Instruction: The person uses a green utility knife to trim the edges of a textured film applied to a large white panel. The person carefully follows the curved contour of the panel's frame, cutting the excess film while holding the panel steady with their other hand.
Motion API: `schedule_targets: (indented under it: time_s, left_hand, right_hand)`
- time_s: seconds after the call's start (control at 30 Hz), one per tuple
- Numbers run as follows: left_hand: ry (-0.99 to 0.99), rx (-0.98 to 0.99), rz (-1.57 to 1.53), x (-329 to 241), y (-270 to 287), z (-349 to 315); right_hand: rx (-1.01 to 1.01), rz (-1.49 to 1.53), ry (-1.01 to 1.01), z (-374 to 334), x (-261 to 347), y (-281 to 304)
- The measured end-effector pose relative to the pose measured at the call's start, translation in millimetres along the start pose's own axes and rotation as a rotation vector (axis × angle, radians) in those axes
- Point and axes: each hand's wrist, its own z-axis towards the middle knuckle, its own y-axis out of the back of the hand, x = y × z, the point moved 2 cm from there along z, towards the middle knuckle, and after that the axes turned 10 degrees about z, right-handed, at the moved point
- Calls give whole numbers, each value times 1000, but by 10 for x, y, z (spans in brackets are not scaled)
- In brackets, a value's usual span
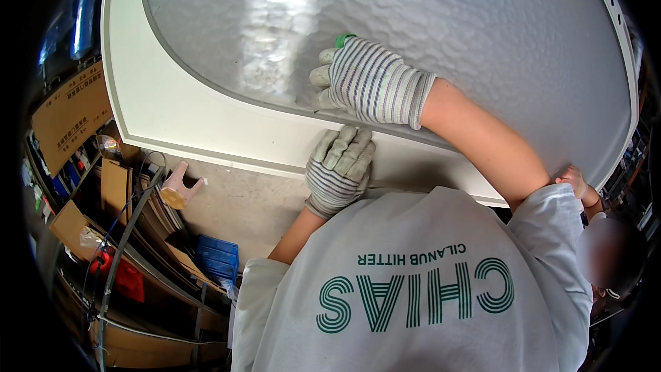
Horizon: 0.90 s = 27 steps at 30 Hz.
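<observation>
A large white-framed panel (227, 117) with a rounded inset of rippled, frosted glass or sheet (441, 21) lies before me. My left hand (341, 165), in a striped, grey-palmed work glove, rests on the frame's near edge with its fingers stretched out. Above the inset's near border is my right hand (375, 83), gloved alike, its fingers curled closed. A small green piece (345, 40) shows at the far side of that fist; the rest of what it holds is hidden.
Another person's bare hand (571, 180) is by the panel's right edge. Left of me stand a pink stool (180, 182), a blue plastic crate (217, 256), a metal rack (124, 248) with flat boards, and a cardboard box (72, 117). Concrete floor (234, 200) shows below the panel.
</observation>
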Motion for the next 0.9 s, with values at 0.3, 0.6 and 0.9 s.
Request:
schedule_targets:
  time_s: [0.3,0.6,0.9]
  left_hand:
    - [32,42,-4,1,-1,-19]
    - [-17,16,-19,16,-22,-9]
    - [-19,19,-32,29,-48,-35]
  right_hand:
    - [88,18,-41,44,30,88]
    - [6,82,-3,-129,-109,-9]
    - [129,92,-95,-103,-41,76]
